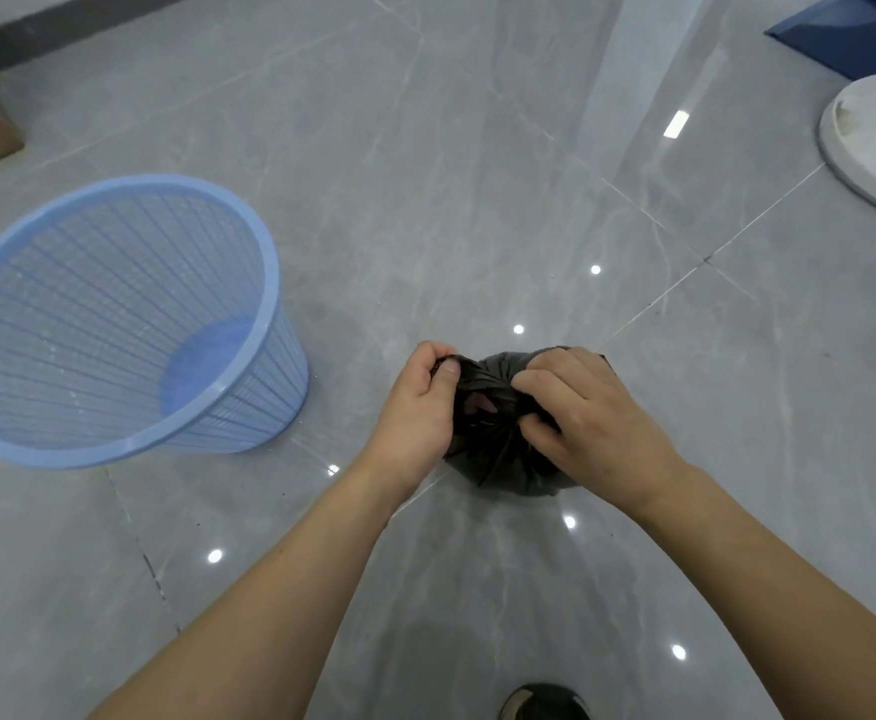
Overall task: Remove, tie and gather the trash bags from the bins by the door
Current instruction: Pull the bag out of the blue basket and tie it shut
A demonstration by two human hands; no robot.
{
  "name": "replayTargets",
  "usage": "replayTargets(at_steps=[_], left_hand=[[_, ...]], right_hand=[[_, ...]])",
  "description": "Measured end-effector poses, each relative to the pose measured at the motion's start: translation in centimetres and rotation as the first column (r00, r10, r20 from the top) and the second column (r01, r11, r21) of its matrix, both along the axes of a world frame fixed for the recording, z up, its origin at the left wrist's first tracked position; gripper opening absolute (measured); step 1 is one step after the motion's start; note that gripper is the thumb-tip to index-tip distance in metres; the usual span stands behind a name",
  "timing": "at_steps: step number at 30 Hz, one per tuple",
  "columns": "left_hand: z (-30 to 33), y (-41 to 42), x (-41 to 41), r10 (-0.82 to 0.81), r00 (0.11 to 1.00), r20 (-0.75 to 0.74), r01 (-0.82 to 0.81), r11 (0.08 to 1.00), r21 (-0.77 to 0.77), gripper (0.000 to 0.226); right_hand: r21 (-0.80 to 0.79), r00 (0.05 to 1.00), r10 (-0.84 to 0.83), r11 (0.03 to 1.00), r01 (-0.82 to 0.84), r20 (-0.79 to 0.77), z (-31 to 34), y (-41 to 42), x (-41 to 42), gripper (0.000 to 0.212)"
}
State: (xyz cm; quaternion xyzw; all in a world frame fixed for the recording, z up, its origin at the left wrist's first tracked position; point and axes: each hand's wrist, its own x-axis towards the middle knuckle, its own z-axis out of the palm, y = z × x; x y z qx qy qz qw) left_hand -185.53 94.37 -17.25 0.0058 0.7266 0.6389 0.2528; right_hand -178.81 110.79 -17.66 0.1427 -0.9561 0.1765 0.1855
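While both hands (415,407) (581,413) pinch the bag (498,459) neck, thin film between the grips could tear if yanked, spilling trash.

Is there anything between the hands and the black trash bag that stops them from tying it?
Nothing visible does. The left hand and the right hand already pinch the black trash bag at its gathered top.
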Motion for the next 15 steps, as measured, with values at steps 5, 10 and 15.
replayTargets(at_steps=[5,10,15], left_hand=[[0.8,0.7,-0.2,-0.047,0.983,0.18,0.05,0.999,-0.014,0.015],[0.9,-0.1,1.1,0.022,0.988,-0.155,-0.038,0.994,-0.103,0.035],[-0.6,-0.9,1.7,-0.284,0.868,-0.407,0.123,0.918,-0.376,0.02]], right_hand=[[-0.033,0.998,-0.062,0.998,0.061,-0.018,-0.3,0.1,0.6,0.029],[-0.224,0.971,-0.173,0.952,0.207,0.162,0.3,0.4,-0.1,0.015],[-0.461,0.713,-0.146,0.67,0.582,0.686,1.7,0.1,-0.6,0.006]])
